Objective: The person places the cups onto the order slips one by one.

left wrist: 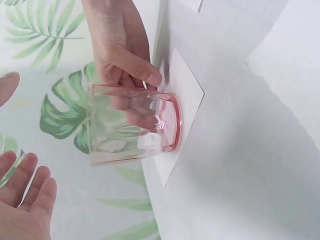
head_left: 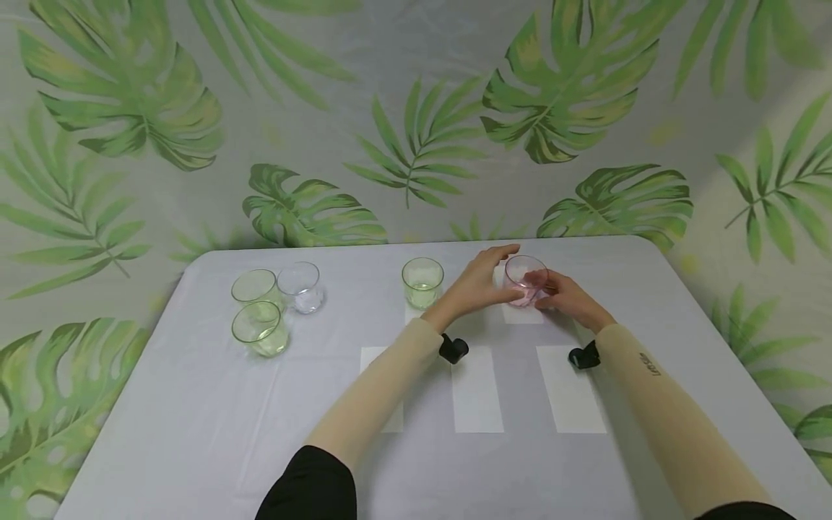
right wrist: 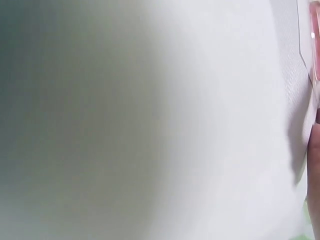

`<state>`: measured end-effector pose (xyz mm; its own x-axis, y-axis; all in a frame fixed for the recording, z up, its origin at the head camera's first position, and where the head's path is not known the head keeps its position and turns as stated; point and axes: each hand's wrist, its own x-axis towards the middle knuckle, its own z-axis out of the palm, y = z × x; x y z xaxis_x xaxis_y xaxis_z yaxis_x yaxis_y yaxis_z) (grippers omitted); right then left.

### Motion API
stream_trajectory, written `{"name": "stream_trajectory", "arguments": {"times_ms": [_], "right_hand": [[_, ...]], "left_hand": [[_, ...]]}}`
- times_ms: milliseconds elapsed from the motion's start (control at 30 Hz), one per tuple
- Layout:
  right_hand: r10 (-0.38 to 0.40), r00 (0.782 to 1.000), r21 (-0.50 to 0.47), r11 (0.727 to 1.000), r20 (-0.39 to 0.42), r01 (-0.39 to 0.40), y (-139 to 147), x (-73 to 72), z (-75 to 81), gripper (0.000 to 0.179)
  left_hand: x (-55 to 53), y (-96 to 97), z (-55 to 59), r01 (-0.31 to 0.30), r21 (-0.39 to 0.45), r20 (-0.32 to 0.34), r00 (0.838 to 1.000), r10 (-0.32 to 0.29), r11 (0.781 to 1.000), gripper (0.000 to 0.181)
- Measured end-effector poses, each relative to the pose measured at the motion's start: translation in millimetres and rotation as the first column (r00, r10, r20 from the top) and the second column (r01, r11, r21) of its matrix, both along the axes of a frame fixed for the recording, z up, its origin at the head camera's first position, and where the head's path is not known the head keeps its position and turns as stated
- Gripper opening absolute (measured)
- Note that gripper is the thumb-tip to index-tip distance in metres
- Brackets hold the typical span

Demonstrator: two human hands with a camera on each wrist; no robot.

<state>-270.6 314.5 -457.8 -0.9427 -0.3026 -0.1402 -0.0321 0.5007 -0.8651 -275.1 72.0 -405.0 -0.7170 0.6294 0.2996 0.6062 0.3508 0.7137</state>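
A clear pink glass (head_left: 522,290) stands upright on a white paper rectangle (head_left: 520,316) at the back right of the table. My right hand (head_left: 573,300) holds it from the right, thumb and fingers around its side near the base in the left wrist view. On its other side is my left hand (head_left: 477,283), with fingers spread and apart from the glass. The left wrist view shows those left fingers (left wrist: 30,195) beyond the pink glass's rim. Only an edge of the pink glass (right wrist: 316,45) appears in the right wrist view, which is mostly a white blur.
Left of my left hand stands a green glass (head_left: 422,283). Two more green glasses, one behind (head_left: 250,289) and one in front (head_left: 263,332), stand at the left beside a clear glass (head_left: 302,289). White paper rectangles (head_left: 477,390) lie nearer the front, one partly under my left forearm.
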Motion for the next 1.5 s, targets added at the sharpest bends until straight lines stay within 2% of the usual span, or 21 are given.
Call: {"name": "stream_trajectory", "arguments": {"times_ms": [133,400,600,733,900,1100,1300,1500], "right_hand": [[-0.007,1.000,0.005,1.000,-0.010,0.007,1.5,0.7,0.7,0.058],[-0.073,0.995,0.024,0.997,0.062,0.072,4.3,6.2,2.5,0.064],[-0.040,0.999,-0.038,0.998,0.011,0.040,14.6,14.2,2.6,0.055],[-0.026,0.999,-0.042,0.999,-0.031,0.025,22.2,20.2,2.7,0.054],[-0.013,0.996,-0.049,0.999,-0.088,0.009,30.2,28.1,5.6,0.050],[0.011,0.988,-0.064,0.998,-0.153,-0.021,38.4,39.1,9.2,0.047],[0.021,0.986,-0.087,0.996,-0.164,-0.036,44.8,49.4,10.3,0.047],[0.019,0.990,-0.087,0.996,-0.142,-0.032,50.6,59.0,9.4,0.047]], "left_hand": [[7.0,-10.6,6.0,0.030,0.023,-0.004,1.000,-0.030,0.999,0.077],[22.8,-36.0,18.2,0.088,0.085,-0.035,0.996,-0.086,0.992,0.077],[32.9,-62.1,21.6,0.099,0.138,-0.053,0.994,-0.093,0.985,0.076],[39.4,-82.9,23.9,0.097,0.162,-0.054,0.995,-0.089,0.982,0.075],[47.4,-111.0,26.5,0.075,0.173,-0.060,0.996,-0.065,0.982,0.075],[55.5,-148.6,27.6,0.051,0.199,-0.098,0.995,-0.032,0.979,0.076],[67.6,-188.3,28.8,-0.011,0.216,-0.103,0.994,0.034,0.976,0.077],[93.1,-222.3,50.1,-0.104,0.208,-0.072,0.990,0.121,0.973,0.073]]}}
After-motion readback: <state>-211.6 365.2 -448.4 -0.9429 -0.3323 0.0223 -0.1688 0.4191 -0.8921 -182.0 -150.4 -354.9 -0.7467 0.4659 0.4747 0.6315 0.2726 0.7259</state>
